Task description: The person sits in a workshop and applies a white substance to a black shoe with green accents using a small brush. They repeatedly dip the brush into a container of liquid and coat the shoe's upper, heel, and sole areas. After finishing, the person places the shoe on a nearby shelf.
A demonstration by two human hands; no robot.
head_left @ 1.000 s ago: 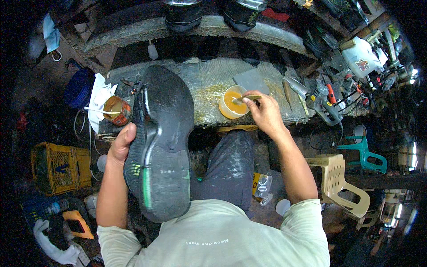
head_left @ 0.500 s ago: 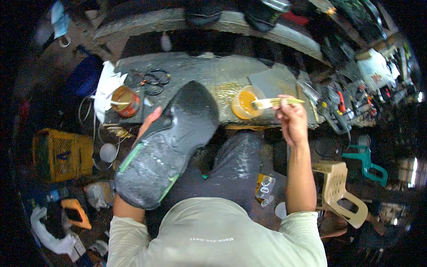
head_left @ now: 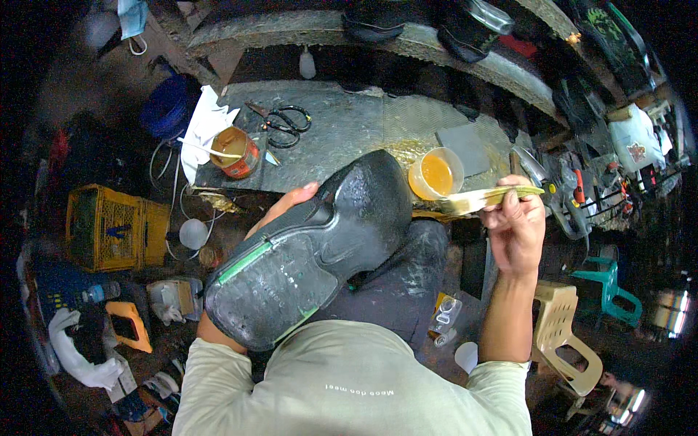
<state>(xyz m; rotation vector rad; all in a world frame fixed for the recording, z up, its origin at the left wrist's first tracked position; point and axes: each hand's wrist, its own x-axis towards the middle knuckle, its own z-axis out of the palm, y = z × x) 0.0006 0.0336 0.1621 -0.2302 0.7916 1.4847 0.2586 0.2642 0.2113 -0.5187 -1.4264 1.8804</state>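
A large black shoe sole (head_left: 305, 251) with green strips along its edges lies tilted above my lap, its underside turned up. My left hand (head_left: 292, 200) grips it from beneath at its left edge; most of the fingers are hidden under it. Whether an upper is attached below, I cannot tell. In my right hand (head_left: 518, 225) is a flat glue brush (head_left: 502, 196), pinched by its pale handle. The brush's bristle end points left, just beside the near rim of a clear tub (head_left: 459, 171) of orange-yellow liquid on the bench.
On the bench (head_left: 334, 120) are black-handled scissors (head_left: 287, 123), an open can (head_left: 240, 163) with a stick in it, white paper (head_left: 207, 131) and a grey sheet (head_left: 465, 149). Tools (head_left: 571, 196) crowd its right end. A yellow crate (head_left: 109, 229) stands left, a beige plastic chair (head_left: 556, 320) right.
The brush has come away from over the tub to its near side, its bristles lower. The view has shifted, with the bench and sole both appearing farther right.
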